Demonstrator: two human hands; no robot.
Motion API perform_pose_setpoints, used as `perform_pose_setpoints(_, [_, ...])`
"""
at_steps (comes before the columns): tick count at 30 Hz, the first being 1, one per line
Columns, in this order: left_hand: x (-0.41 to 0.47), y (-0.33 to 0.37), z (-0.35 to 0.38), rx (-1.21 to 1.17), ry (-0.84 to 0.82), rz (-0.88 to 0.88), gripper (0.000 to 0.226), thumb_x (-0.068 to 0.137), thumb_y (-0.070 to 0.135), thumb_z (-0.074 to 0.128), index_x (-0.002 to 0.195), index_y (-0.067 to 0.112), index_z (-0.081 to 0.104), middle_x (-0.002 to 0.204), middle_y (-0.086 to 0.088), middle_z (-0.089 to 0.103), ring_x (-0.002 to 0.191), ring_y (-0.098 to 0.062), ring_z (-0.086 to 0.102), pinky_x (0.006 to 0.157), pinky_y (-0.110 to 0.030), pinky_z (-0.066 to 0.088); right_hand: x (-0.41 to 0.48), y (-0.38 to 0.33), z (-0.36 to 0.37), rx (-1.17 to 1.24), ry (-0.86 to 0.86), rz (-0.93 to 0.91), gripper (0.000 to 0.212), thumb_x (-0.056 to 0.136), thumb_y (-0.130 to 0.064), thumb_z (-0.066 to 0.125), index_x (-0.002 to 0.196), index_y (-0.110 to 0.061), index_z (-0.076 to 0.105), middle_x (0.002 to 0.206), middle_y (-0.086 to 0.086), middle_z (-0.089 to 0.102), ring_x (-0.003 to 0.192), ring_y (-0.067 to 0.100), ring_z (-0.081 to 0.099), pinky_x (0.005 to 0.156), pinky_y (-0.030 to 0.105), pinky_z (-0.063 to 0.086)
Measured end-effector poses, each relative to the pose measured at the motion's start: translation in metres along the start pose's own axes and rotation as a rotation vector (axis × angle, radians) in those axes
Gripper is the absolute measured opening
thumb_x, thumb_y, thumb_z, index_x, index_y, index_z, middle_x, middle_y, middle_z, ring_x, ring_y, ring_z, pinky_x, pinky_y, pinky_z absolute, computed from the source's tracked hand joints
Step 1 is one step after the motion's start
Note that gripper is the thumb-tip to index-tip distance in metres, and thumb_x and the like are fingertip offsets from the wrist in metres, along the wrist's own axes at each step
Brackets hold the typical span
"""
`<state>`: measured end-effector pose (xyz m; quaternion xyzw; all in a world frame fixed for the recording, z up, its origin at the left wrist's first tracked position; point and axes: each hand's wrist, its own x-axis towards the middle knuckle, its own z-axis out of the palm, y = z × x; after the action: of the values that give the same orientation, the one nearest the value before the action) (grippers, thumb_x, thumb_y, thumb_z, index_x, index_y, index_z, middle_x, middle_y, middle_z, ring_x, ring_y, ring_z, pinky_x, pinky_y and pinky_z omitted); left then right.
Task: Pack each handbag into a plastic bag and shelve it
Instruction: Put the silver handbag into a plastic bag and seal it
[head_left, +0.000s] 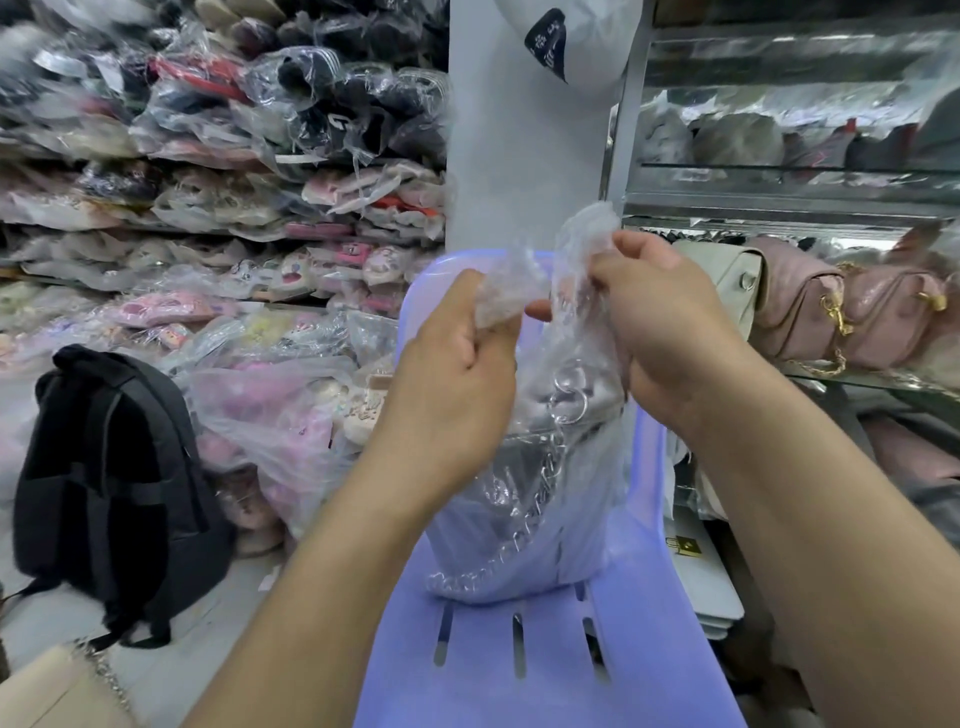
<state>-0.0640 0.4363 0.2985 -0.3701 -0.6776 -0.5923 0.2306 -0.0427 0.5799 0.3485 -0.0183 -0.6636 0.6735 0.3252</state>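
A grey handbag (519, 483) with a silver chain strap sits inside a clear plastic bag (582, 519) standing on the seat of a lilac plastic chair (519, 670). My left hand (457, 374) grips one bunched corner of the bag's mouth. My right hand (660, 322) grips the other bunched corner, raised slightly higher. Both corners are held up above the handbag, close together.
Shelves at the left are stacked with several bagged goods (223, 171). A black backpack (109, 483) stands on the floor at the left beside a sack of pink items (275, 426). Pink and cream handbags (810, 306) lie on the glass shelf at the right. A beige bag (57, 691) shows at bottom left.
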Motion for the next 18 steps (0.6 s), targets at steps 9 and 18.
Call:
perform_pose_setpoints(9, [0.001,0.004,-0.001,0.039,0.185,-0.205,0.021,0.105,0.042,0.041,0.103,0.022,0.034,0.088,0.006,0.059,0.071,-0.002,0.055,0.054,-0.016,0.039,-0.018,-0.002,0.010,0.281,-0.346,0.144,0.018,0.093,-0.023,0.035,0.080,-0.015,0.043,0.080,0.011,0.040,0.059,0.021,0.025,0.061,0.033,0.036])
perform_pose_setpoints(18, [-0.008,0.001,0.012,0.050,-0.075,0.014,0.039,0.084,0.017,0.053,0.107,0.043,0.037,0.114,0.009,0.038,0.111,-0.018,0.056,0.086,-0.048,0.055,-0.022,0.001,0.001,-0.613,-0.462,-0.227,0.059,0.071,-0.082,0.050,0.071,-0.026,0.069,0.045,-0.018,0.049,0.039,0.000,0.045,0.045,0.017,0.032])
